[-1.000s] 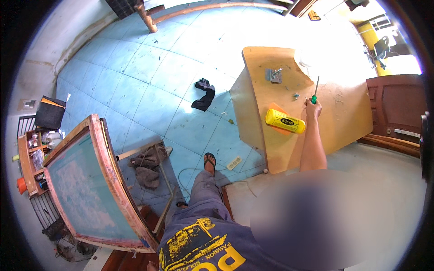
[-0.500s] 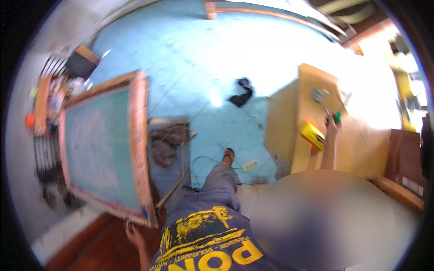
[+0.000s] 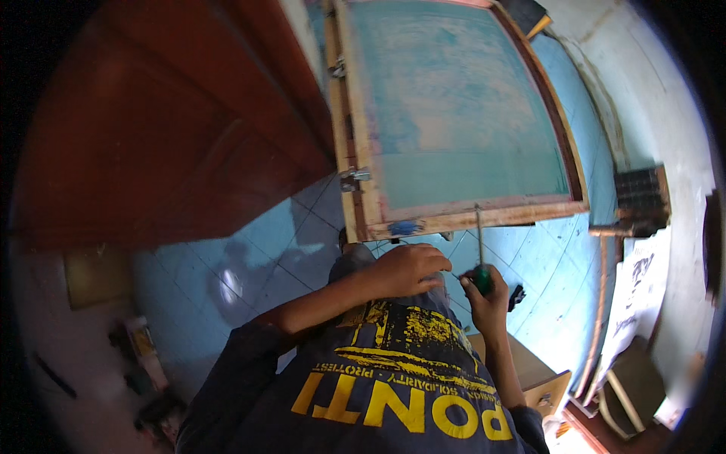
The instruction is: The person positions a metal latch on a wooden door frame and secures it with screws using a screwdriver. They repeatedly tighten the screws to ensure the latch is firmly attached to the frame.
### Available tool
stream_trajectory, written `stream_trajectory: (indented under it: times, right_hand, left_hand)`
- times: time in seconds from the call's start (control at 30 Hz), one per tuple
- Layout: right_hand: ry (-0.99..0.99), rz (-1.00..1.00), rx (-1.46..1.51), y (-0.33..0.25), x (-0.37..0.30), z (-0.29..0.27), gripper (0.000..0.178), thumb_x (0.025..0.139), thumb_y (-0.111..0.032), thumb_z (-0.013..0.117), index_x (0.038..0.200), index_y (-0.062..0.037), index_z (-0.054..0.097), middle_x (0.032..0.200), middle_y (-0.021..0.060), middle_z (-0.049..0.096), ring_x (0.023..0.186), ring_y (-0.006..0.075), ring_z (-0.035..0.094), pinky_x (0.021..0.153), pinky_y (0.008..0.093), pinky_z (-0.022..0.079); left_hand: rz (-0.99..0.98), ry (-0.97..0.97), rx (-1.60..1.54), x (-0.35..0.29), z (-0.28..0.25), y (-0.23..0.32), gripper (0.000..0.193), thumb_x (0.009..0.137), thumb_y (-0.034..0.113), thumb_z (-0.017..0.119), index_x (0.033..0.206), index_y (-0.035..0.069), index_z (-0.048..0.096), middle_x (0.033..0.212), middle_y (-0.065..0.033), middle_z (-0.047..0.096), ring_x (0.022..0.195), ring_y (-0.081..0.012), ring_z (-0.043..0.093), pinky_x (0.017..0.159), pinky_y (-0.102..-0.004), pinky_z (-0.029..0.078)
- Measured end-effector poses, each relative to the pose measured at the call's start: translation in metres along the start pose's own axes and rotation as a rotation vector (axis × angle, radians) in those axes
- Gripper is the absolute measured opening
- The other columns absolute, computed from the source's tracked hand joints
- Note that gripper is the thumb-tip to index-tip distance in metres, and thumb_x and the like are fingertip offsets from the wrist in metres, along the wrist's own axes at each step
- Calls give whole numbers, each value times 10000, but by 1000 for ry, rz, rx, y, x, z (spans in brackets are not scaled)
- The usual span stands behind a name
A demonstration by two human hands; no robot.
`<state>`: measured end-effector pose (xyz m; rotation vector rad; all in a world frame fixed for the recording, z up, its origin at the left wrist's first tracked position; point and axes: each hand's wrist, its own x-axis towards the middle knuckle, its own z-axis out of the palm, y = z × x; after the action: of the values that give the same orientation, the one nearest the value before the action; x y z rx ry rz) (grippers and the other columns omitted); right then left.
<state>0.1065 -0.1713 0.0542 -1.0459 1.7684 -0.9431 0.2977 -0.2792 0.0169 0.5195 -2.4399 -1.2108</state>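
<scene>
In my right hand is a screwdriver with a green handle. Its metal shaft points away from me, and the tip overlaps the near edge of a wooden-framed printing screen; contact cannot be told. Teal mesh fills the screen, and blue tape or paint marks its near corner. My left hand hovers before my shirt, left of the screwdriver, its fingers loosely bent and apart with nothing visible in them. Two metal hinge clamps, a near one and a farther one, sit along the screen's left side.
A large reddish-brown wooden surface fills the far left. Blue tiled floor lies below. A dark slatted object stands by the pale wall at right. Part of a light wooden desk shows beside my right forearm.
My view has turned, bringing the screen from the left to straight ahead. The screwdriver has moved from over the desk to the screen's near edge. My left hand has left the screen's corner.
</scene>
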Motion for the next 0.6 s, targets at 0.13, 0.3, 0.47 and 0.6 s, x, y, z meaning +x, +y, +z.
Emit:
stream_trajectory:
  times: [0.13, 0.3, 0.47, 0.6]
  right_hand:
    - [-197, -36, -138, -52, 53, 84, 191, 820, -105, 699, 927, 0, 580, 761, 97, 618, 690, 154, 573, 654, 296, 462]
    - [-256, -85, -320, -77, 85, 175, 243, 806, -150, 713, 960, -5, 595, 841, 186, 657, 786, 307, 659, 680, 372, 486]
    - [-235, -116, -402, -72, 107, 228, 239, 805, -164, 713, 923, -5, 579, 812, 234, 632, 809, 448, 610, 654, 432, 485]
    - [-174, -104, -439, -63, 119, 242, 235, 816, -166, 699, 911, 4, 569, 804, 228, 636, 790, 437, 623, 649, 432, 484]
  left_hand:
    - [-114, 201, 8, -52, -42, -46, 238, 821, 213, 693, 1000, 65, 640, 986, -119, 635, 955, -307, 613, 822, -409, 494]
    - [-305, 257, -2, -104, -82, -94, 171, 827, 175, 676, 955, 63, 657, 992, -108, 642, 933, -285, 621, 783, -404, 499]
    - [-353, 396, -104, -131, -89, -129, 138, 830, 108, 644, 948, 38, 655, 992, -115, 651, 909, -288, 632, 748, -398, 505]
    - [-410, 383, -191, -126, -114, -151, 155, 841, 105, 643, 957, 2, 644, 934, -135, 671, 856, -297, 657, 728, -376, 511]
